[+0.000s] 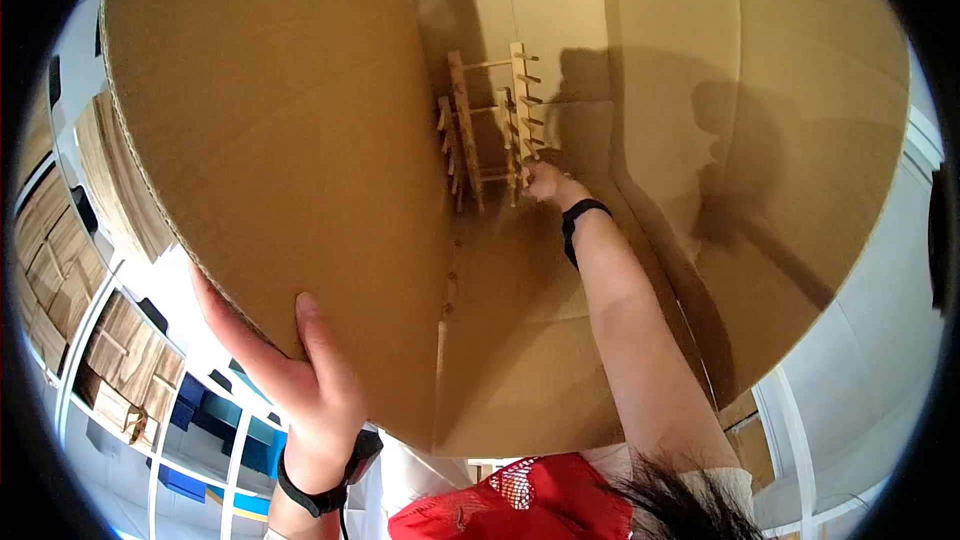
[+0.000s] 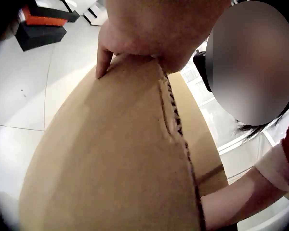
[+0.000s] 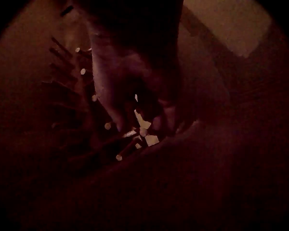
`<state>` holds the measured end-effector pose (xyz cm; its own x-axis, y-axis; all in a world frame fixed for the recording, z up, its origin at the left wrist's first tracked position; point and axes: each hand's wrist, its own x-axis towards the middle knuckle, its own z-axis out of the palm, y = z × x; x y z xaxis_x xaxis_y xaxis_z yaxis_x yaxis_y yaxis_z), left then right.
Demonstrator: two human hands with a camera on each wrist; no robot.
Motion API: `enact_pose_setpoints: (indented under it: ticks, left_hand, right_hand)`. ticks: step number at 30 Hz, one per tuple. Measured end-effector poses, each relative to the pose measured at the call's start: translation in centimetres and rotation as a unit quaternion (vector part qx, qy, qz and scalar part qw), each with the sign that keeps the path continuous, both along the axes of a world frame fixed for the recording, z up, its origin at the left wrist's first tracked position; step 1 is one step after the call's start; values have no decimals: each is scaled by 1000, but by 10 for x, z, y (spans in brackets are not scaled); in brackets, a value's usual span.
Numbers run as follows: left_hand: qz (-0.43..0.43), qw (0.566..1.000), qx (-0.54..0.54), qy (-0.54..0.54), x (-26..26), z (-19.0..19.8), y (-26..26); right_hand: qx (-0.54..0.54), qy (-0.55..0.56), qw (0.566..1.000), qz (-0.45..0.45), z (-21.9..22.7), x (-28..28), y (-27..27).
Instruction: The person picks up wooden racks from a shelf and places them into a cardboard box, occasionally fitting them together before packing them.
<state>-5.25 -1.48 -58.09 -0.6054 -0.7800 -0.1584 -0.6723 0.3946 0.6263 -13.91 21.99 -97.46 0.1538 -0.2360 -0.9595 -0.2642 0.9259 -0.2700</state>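
Note:
A large cardboard box [image 1: 280,160] stands open in front of me in the head view. Its left wall edge is gripped by my left hand [image 1: 325,385], thumb on the inner face and fingers outside. The left wrist view shows that hand over the corrugated edge [image 2: 172,103]. Deep in the box stands a wooden peg rack [image 1: 520,90] with rows of short pegs on its uprights. My right hand [image 1: 548,183] reaches down to the lower right of the rack, fingers curled at an upright. In the dark right wrist view, pale peg ends [image 3: 83,71] show beside the hand.
Box walls rise close on both sides of my right arm [image 1: 640,330]. Outside, white shelving [image 1: 232,460] with blue items and wood-grain panels [image 1: 125,345] stand at the left. A dark and orange object [image 2: 41,29] lies on the pale floor.

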Motion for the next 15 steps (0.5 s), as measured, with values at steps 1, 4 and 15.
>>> enact_pose_setpoints:
  ticks: [1, 4, 15]
  left_hand:
    - [6, 1000, 5, -15, -2, 1, 1]
    - [12, 999, 15, -41, -4, 4, 5]
    - [-21, 1000, -8, -3, -9, -6, 4]
  right_hand:
    - [9, 31, 999, -32, 19, -6, -5]
    - [-43, 98, 994, -8, 5, -1, 8]
    - [-211, 184, 948, 154, 112, -2, -31]
